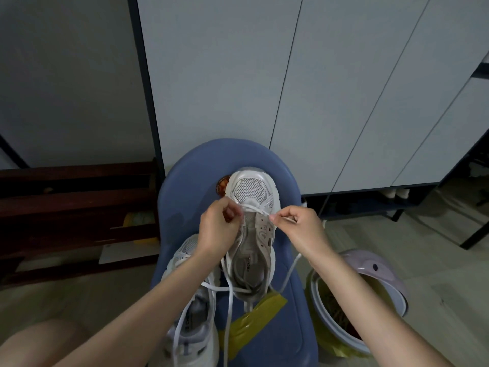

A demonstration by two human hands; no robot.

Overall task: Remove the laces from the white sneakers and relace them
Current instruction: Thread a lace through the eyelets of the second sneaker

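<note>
Two white sneakers lie on a blue chair seat [190,170]. The far sneaker [251,189] points away from me, with its white lace [252,207] crossing only the lowest eyelets near the toe. My left hand [218,229] pinches the lace at the sneaker's left side. My right hand [299,226] pinches the lace end at its right side. Loose lace trails down across the seat [229,308]. The near sneaker [193,313] lies at the lower left, partly under my left forearm, still laced.
Strips of yellow tape [254,316] are stuck on the seat. A bin with a yellow liner and pale lid [370,263] stands on the floor at the right. Dark wooden furniture [74,197] is at the left, grey cabinet doors [264,88] behind.
</note>
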